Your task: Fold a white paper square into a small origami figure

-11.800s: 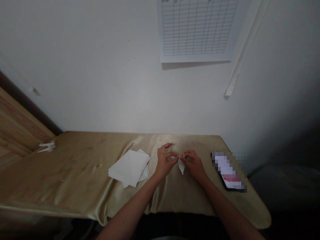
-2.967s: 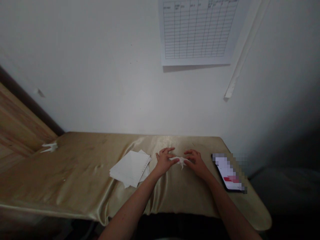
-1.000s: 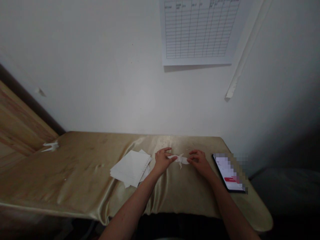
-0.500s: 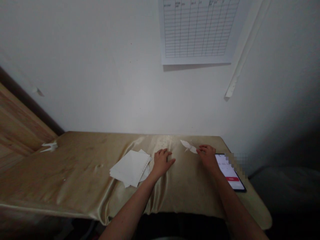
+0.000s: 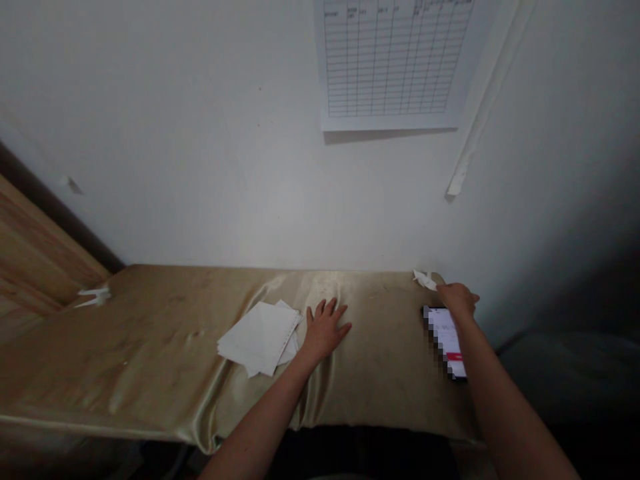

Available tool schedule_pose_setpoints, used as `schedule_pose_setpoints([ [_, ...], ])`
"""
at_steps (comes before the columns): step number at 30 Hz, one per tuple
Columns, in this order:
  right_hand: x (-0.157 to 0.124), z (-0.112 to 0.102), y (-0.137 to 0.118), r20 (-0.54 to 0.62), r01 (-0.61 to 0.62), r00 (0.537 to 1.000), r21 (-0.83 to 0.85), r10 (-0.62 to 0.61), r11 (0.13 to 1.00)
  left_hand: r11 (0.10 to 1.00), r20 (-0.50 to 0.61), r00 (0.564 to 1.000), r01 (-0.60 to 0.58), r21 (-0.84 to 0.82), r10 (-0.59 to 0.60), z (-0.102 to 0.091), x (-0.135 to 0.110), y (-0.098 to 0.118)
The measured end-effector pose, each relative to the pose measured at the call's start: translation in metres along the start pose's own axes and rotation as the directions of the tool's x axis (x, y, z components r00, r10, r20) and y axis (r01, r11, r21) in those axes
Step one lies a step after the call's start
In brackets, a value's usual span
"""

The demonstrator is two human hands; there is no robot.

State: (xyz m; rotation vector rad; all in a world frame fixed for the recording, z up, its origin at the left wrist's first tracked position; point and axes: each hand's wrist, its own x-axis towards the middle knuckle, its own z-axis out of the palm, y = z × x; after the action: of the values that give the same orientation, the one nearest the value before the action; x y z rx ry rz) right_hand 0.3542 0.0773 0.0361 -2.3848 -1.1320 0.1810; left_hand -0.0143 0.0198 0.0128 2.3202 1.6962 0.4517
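My left hand (image 5: 326, 330) lies on the gold satin cloth with its fingers spread, holding nothing. Just left of it is a loose stack of white paper sheets (image 5: 260, 337), some with a perforated edge. At the far right corner of the table, my right hand (image 5: 459, 300) pinches a folded white paper crane (image 5: 425, 280) by one end. Below that hand a phone (image 5: 445, 333) with a lit screen lies on the cloth, partly covered by my right forearm.
The cloth-covered table (image 5: 150, 347) stands against a white wall (image 5: 200, 167). Another folded white paper piece (image 5: 95, 295) sits at its far left end, beside wooden boards (image 5: 40, 253). A printed grid sheet (image 5: 390, 67) hangs on the wall.
My right hand has carried the paper crane to the right, to the table's far corner, and its forearm now covers part of the phone. My left hand has stayed nearly in place.
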Motion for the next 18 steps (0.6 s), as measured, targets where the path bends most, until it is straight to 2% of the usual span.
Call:
schedule_pose_setpoints([
  [4, -0.002, 0.004, 0.000, 0.036, -0.131, 0.990, -0.053, 0.133, 0.990, 1.000, 0.003, 1.000, 0.002, 0.000, -0.002, -0.001, 0.000, 0.001],
  [13, -0.010, 0.008, 0.002, 0.036, -0.090, 0.995, -0.130, 0.096, 0.987, 0.999, 0.009, 1.000, -0.008, 0.049, 0.008, -0.001, -0.001, 0.001],
  [18, -0.015, 0.005, 0.000, -0.008, -0.098, 0.995, -0.184, 0.098, 0.978, 0.995, 0.011, 1.000, -0.016, 0.100, 0.015, -0.001, -0.001, 0.001],
])
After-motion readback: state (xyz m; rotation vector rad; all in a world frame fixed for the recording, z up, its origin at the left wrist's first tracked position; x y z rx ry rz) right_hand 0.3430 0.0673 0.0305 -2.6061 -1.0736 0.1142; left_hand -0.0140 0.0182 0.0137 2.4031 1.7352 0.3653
